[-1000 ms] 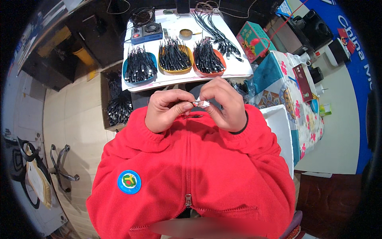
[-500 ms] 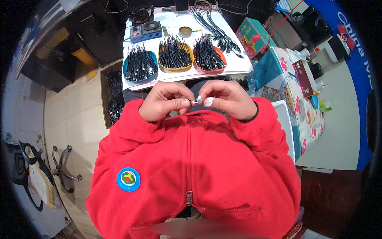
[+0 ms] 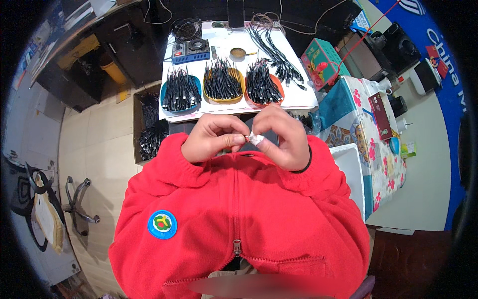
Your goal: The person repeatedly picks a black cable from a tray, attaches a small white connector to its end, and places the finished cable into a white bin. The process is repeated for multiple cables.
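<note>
Both hands meet just above my lap, in front of the table. My left hand is closed in a pinch on tiny wire ends, reddish and white. The rest of that piece is hidden by my fingers. Against the same wire ends, my right hand pinches with thumb and forefinger, which carry a white wrapping at their tips. Beyond my hands stand three trays of short black cables: a blue tray, a yellow tray and an orange tray.
On the white table sit a blue device with a red switch, a small round pan and loose long cables. A box of cables is on the floor at left. At right are a green carton and a flowered tablecloth.
My right fingertips have come in against the wire ends at my left fingertips, closing the small gap. The view has shifted, so the table sits slightly lower and further right.
</note>
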